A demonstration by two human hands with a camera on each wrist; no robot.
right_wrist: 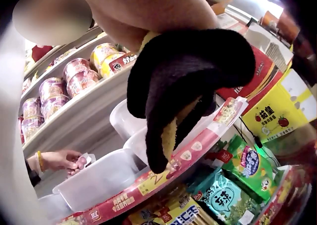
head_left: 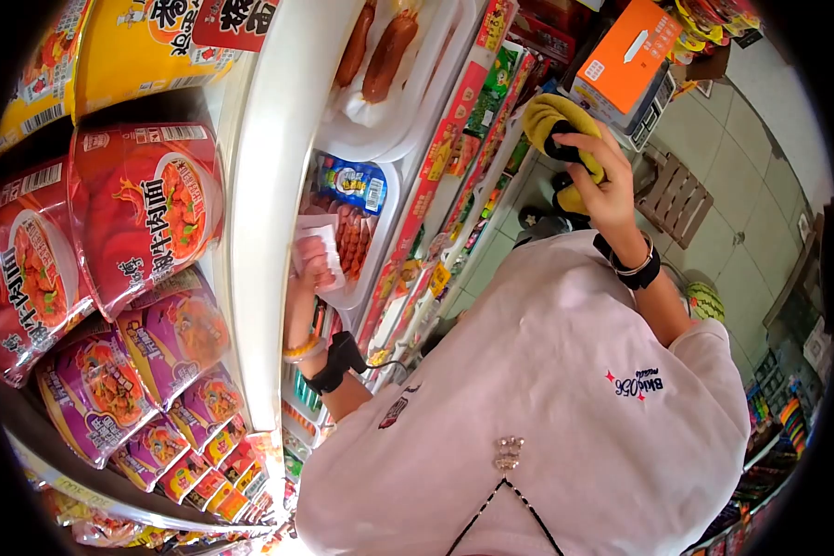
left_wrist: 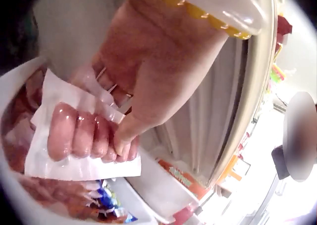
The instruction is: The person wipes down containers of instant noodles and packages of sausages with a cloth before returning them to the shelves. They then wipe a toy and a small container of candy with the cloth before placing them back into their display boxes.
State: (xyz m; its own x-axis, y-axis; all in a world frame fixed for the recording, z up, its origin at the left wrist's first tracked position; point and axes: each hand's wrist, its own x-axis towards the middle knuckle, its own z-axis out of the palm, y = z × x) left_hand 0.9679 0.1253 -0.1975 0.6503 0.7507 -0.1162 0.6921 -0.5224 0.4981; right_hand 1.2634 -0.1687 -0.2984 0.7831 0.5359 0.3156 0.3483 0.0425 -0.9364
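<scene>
A clear packet of small sausages (left_wrist: 84, 136) is pinched by the left hand (left_wrist: 153, 61), thumb on its near edge. In the head view the left hand (head_left: 308, 287) holds this packet (head_left: 322, 252) over a white tub of sausage packs (head_left: 354, 243). The right hand (head_left: 608, 190) grips a yellow and black cloth item (head_left: 565, 130), thumb and fingers curled on it. In the right wrist view the dark side of the cloth item (right_wrist: 185, 71) hangs below the right hand (right_wrist: 148, 12).
Noodle cups (head_left: 148, 204) fill the shelf at left. Another tub holds larger sausages (head_left: 389, 56). An orange box (head_left: 625, 56) stands at top right, with a wooden stool (head_left: 675, 199) on the floor. Snack bags (right_wrist: 228, 198) sit below the tubs.
</scene>
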